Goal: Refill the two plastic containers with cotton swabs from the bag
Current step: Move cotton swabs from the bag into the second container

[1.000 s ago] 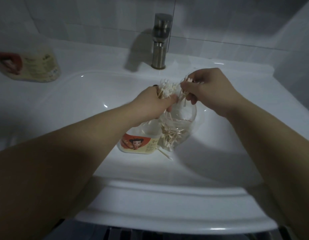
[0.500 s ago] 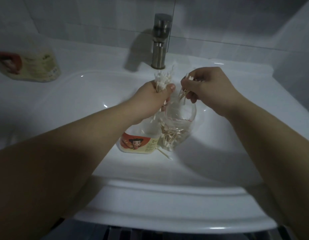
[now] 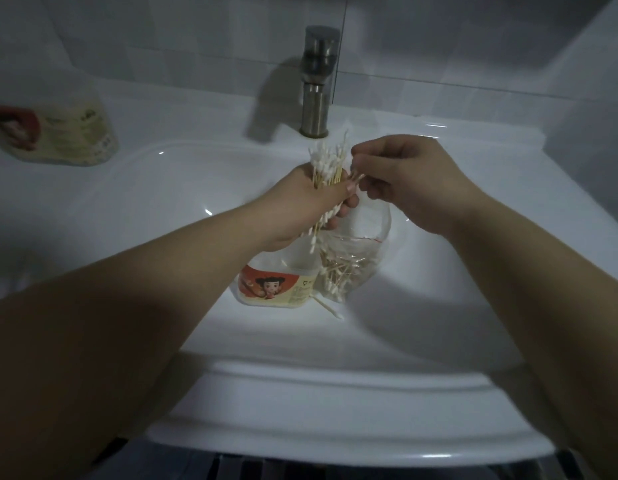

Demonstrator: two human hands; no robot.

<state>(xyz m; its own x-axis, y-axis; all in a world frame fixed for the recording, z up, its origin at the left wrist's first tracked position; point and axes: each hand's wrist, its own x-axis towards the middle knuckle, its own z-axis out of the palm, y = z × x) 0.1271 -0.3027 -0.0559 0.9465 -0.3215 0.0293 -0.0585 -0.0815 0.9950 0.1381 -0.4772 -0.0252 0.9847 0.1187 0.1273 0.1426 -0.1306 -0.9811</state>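
Hands over the sink [image 3: 335, 403], busy with cotton swabs [image 3: 326, 164].
The left hand [image 3: 311, 202] holds a bunch in a tight grip; the right hand [image 3: 401, 178] pinches a few. The bag [image 3: 366, 247] and one container [image 3: 276, 289] lie at 6 o'clock; the other container [image 3: 58, 133] is at 10 o'clock.

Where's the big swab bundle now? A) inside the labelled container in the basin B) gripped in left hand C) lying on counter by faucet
B: the left hand grips the swab bundle above the bag; the right hand pinches only a few swabs.
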